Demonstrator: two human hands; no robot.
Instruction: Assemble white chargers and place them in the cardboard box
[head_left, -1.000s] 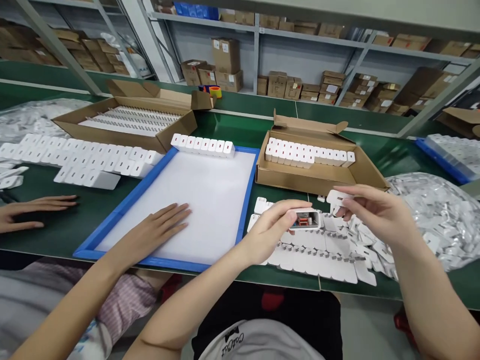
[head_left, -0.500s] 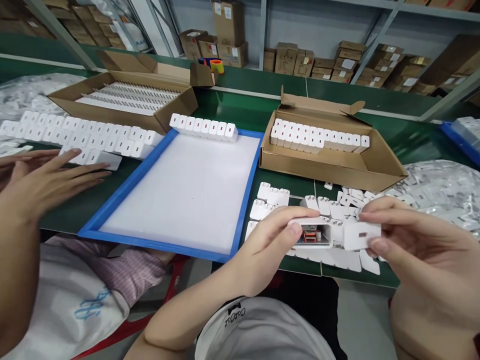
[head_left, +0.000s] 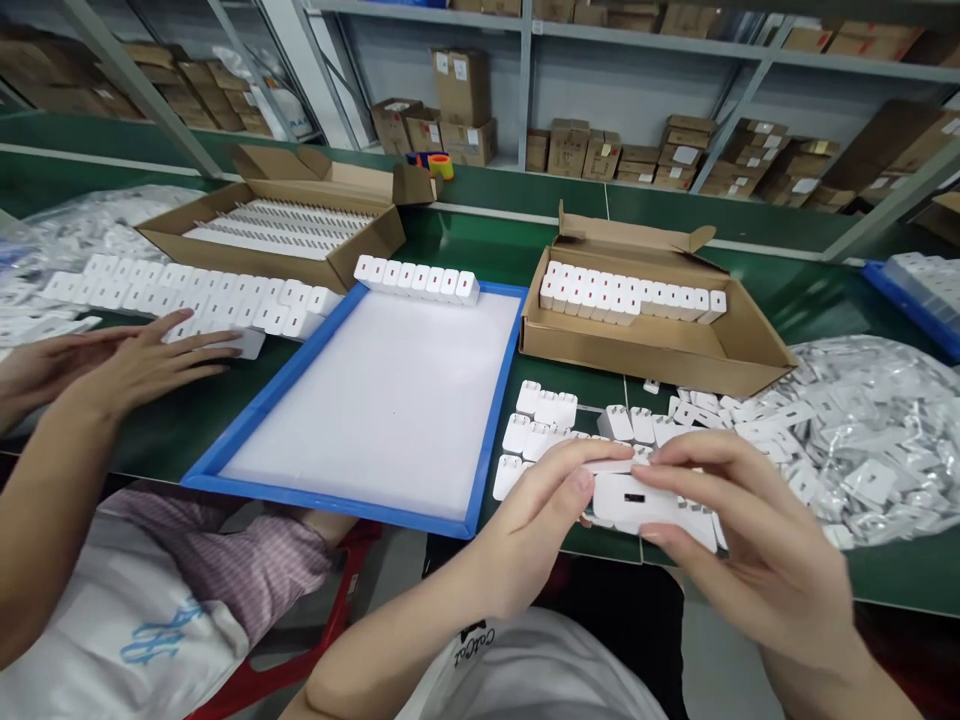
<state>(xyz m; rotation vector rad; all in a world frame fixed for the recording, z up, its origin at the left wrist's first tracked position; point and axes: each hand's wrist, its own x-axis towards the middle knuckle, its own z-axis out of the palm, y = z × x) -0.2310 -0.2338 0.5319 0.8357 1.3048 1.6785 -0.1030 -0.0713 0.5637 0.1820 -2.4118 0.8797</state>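
Note:
My left hand (head_left: 525, 530) is closed round a white charger housing, thumb on its near face and fingers along the top. Over the housing's end lies a white end cover (head_left: 616, 500) with a small dark slot, facing me. My right hand (head_left: 742, 540) holds the cover's right side between thumb and fingers; whether it is fully seated I cannot tell. Close behind and below my hands, several white chargers with prongs (head_left: 541, 408) stand or lie on the green table. The inside of the housing is hidden.
A white board with a blue frame (head_left: 480, 430) lies left of my hands, a row of chargers (head_left: 417, 280) at its back edge. Behind stands an open carton (head_left: 652, 355) of chargers. A clear bag of covers (head_left: 877, 440) sits right. A co-worker's hands (head_left: 150, 360) are at left.
My right hand has moved left, bringing the end cover onto the open housing. The circuit board seen inside earlier is now covered. The view has tilted up slightly.

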